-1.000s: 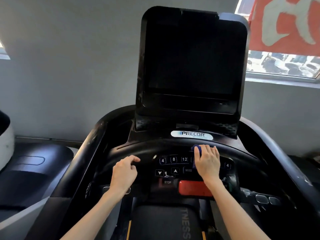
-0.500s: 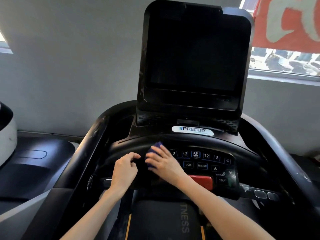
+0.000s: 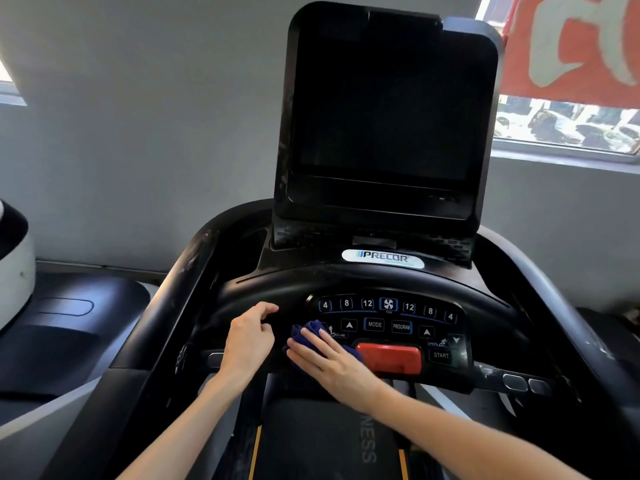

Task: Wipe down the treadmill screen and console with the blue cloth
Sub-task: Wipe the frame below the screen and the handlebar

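Mid-wipe on the black plastic console: pressing the crumpled dark-blue cloth flat under a straight-fingered right hand, just left of the red rectangular stop bar. Resting the loosely curled, empty left hand farther left. Next, probably: sweeping across the keys above the bar, then up to the dark glass screen.

Treadmill layout, back to front: big dark flat screen standing behind the curved black plastic console.
Between those two, an oval silver brand badge. On the button panel, crumpled blue cloth at the left end, pinned under the right hand, just left of the wide red stop bar. Further left, right beside the cloth, the left hand at the console's rim. Below both wrists, dark running belt; window off right behind the screen.
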A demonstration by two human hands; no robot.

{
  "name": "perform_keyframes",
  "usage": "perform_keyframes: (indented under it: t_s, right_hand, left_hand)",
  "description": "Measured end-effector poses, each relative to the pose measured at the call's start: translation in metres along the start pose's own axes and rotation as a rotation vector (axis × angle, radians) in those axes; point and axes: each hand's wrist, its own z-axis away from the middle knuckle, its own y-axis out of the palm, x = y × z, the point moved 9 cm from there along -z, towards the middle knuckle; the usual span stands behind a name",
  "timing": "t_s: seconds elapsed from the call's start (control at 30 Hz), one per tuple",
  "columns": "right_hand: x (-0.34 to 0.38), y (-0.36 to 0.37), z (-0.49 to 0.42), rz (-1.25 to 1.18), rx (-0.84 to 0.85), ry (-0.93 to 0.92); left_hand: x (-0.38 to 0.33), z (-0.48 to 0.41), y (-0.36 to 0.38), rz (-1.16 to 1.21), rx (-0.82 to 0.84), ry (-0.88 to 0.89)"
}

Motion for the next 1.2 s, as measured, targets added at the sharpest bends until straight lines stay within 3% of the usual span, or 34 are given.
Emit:
perform_keyframes:
  t_s: [0.37, 0.43, 0.53, 0.67, 0.83, 0.93, 1.07, 1.2]
  right_hand:
    - [-0.002, -0.01, 0.069, 0.015, 0.01, 0.006]
    - [-0.01, -0.011, 0.066, -0.013, -0.002, 0.073]
    - [-0.019, -0.015, 0.051, -0.168, -0.072, 0.213]
    - [-0.029, -0.03, 0.05, -0.228, -0.177, 0.231]
    - [-0.106, -0.024, 0.106, -0.34, -0.219, 0.777]
    - [-0.108, -0.02, 0.123, -0.365, -0.206, 0.919]
    - [-0.088, -0.02, 0.086, -0.487, -0.218, 0.844]
    - [-0.087, -0.028, 0.088, -0.418, -0.186, 0.741]
  left_hand:
    - [-0.004, 0.005, 0.012, -0.012, 0.093, -0.011]
    - [-0.005, 0.005, 0.018, -0.019, 0.126, -0.01]
    - [-0.011, 0.006, 0.027, -0.033, 0.156, -0.001]
    - [-0.019, 0.007, 0.043, -0.091, 0.245, -0.019]
    - [-0.023, 0.01, 0.069, -0.183, 0.451, -0.053]
    - [-0.027, 0.009, 0.071, -0.335, 0.457, -0.007]
    - [-0.034, 0.013, 0.074, -0.445, 0.436, -0.022]
    - [-0.038, 0.008, 0.074, -0.508, 0.43, -0.007]
